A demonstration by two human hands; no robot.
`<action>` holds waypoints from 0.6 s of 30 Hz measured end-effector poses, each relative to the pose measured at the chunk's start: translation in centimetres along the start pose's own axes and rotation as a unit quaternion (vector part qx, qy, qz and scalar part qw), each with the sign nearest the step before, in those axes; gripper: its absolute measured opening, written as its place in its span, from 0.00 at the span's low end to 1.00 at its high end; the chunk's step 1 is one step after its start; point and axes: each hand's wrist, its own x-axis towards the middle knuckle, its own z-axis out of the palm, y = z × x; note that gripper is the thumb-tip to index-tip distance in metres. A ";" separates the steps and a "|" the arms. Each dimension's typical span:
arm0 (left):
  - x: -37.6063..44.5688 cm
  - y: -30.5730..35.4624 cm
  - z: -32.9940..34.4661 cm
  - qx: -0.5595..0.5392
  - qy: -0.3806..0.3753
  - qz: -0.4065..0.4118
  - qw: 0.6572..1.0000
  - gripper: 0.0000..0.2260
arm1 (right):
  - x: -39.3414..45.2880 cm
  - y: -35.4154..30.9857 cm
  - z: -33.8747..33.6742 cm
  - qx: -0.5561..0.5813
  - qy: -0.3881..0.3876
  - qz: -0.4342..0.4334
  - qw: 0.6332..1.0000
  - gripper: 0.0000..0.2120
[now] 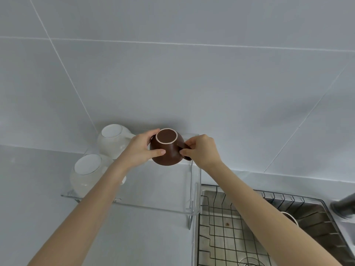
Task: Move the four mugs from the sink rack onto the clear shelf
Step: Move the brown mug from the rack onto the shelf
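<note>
A brown mug [168, 150] is held upside down at the back of the clear shelf [159, 191], near the wall. My left hand [141, 150] grips its body from the left. My right hand [201, 150] pinches its handle on the right. Two white mugs stand upside down on the shelf's left part: one white mug at the back [112, 140], one white mug at the front [86, 172]. In the wire sink rack [226, 235] a further mug [291, 217] shows only its rim behind my right forearm.
The sink rack lies over a steel sink [307, 214] at the lower right. A grey tap [343, 205] juts in from the right edge. A pale tiled wall [172, 73] rises behind the shelf. The countertop [28, 189] stretches left.
</note>
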 end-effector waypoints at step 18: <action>-5.1 9.8 17.3 0.029 -0.074 0.066 0.995 0.28 | -11.2 14.9 -14.2 0.083 0.112 0.132 0.981 0.08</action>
